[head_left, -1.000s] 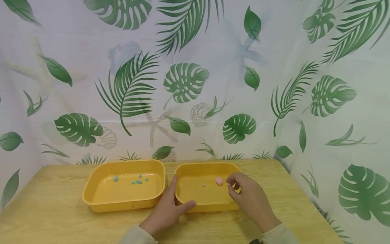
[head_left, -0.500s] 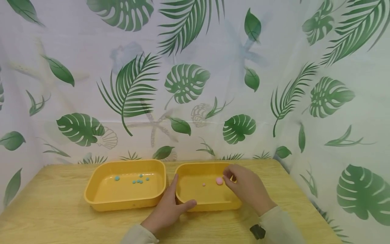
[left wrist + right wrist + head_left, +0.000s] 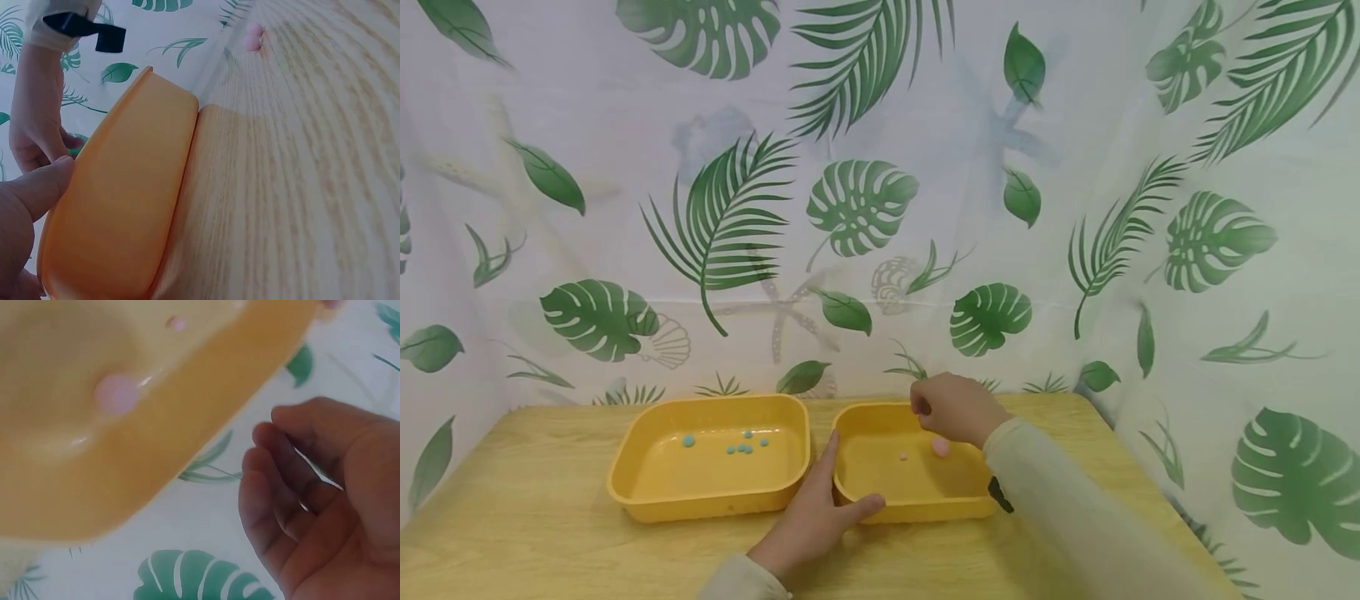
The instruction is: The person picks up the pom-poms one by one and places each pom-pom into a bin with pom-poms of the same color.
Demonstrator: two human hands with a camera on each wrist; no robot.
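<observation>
My left hand rests at the front left corner of the right yellow tray, thumb over the front rim and fingers straight along the side. My right hand is raised over this tray's back rim. Its fingers are bent with the thumb close to the index fingertip; I cannot tell whether something tiny is between them. Inside the tray lie a larger pink ball, partly behind the right hand, and a small pink ball.
Another yellow tray stands at the left, holding several blue-green balls. In the left wrist view, pink lumps lie on the wooden table beyond the tray. A leaf-patterned sheet rises behind the table.
My right hand has moved left and up from the tray's right side to over its back rim, its forearm now crossing the right end. The left hand keeps its place on the tray.
</observation>
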